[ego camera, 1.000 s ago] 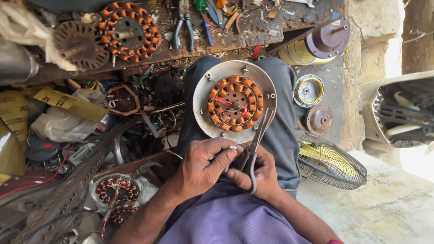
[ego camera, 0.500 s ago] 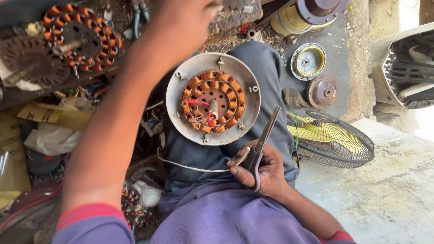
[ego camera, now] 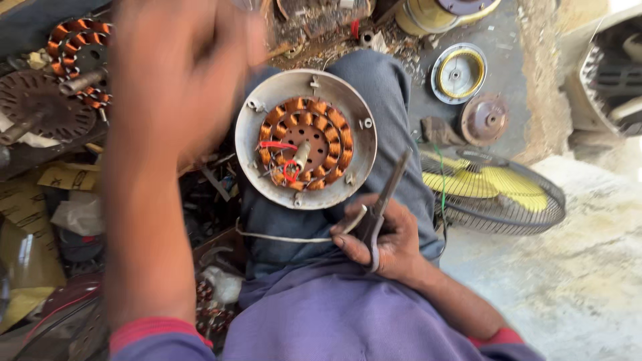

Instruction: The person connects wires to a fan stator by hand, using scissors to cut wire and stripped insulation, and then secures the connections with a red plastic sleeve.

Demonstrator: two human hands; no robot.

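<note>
Your right hand (ego camera: 391,237) rests on your lap, closed around a pair of metal scissors (ego camera: 381,200) whose blades point up and away toward the far right. Its thumb and forefinger also pinch the end of a pale sleeved wire (ego camera: 281,237) that runs left across your thigh. Just beyond that hand, the fan motor (ego camera: 305,139) lies balanced on your knee: a round grey housing, open side up, with a ring of copper windings (ego camera: 341,140) around a central shaft and short red leads (ego camera: 284,157) looped near the middle.

Your left hand (ego camera: 184,73) is raised high on the left, close to the camera and badly blurred; I cannot tell whether it is open or holding anything.

On the floor to the right lies a fan guard with yellow blades (ego camera: 495,187), and farther off a round cap with a yellow rim (ego camera: 458,72) and a brown disc (ego camera: 485,119). At far left, another wound stator (ego camera: 67,41) sits among scattered parts.
</note>
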